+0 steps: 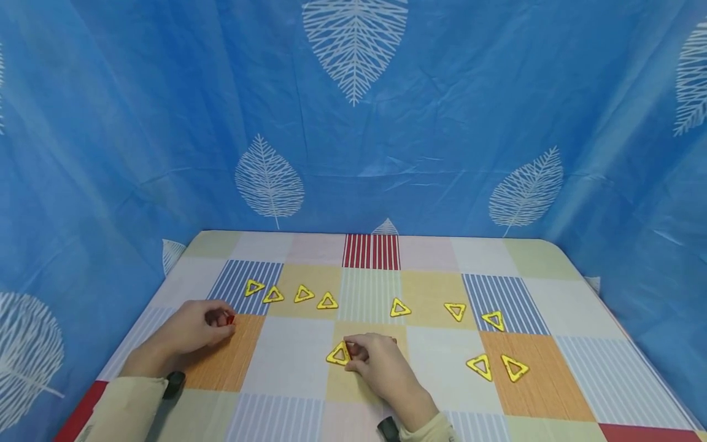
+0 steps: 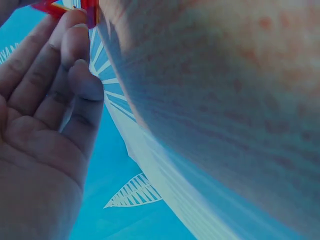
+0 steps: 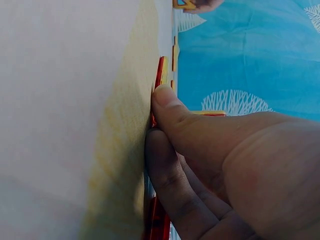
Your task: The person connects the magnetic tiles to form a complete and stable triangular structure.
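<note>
My left hand (image 1: 196, 325) is at the left of the table. Its curled fingertips grip a small piece with red translucent edges (image 2: 91, 12), mostly hidden by the fingers in the head view. Near the front middle, my right hand (image 1: 381, 363) pinches a red-edged triangle tile at its thumb and finger. A yellow triangle tile (image 1: 336, 355) lies flat right at those fingertips. In the right wrist view, a yellow-and-red edge (image 3: 216, 114) stands out from the table behind the thumb, and a red edge (image 3: 159, 220) shows below the fingers.
Several yellow triangle tiles lie across the table: a group at back left (image 1: 273, 294), a tile near the middle (image 1: 400, 307), and others at right (image 1: 515, 368). The patchwork tablecloth (image 1: 298, 356) meets a blue leaf-print curtain (image 1: 420, 153) behind and at both sides.
</note>
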{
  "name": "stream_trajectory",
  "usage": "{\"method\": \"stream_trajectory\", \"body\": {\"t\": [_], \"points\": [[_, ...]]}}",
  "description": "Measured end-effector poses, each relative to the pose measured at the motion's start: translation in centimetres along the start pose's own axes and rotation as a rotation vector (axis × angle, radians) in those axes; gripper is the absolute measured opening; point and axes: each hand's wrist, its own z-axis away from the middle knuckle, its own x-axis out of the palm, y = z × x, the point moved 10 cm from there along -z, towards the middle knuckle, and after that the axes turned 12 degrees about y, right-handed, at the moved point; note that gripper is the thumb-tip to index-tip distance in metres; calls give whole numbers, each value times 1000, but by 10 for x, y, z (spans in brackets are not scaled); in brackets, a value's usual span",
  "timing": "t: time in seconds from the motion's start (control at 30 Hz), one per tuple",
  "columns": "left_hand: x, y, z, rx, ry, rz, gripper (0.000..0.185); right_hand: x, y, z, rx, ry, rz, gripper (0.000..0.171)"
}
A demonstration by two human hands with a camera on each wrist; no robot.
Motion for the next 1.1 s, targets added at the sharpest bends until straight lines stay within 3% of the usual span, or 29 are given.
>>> {"method": "stream_trajectory", "body": {"t": [0.3,0.57,0.83,1.1], "points": [[-2,2,3,-43,18,123,24,0,1,1,13,-2,-25,41],[7,6,6,-34,-23,198,24,1,1,1,15,-8,-6,41],[15,22,9,39,-98,317,26,1,0,1,23,-10,2,40],[24,39,10,58,-127,358,29,0,1,1,27,-15,13,40]]}}
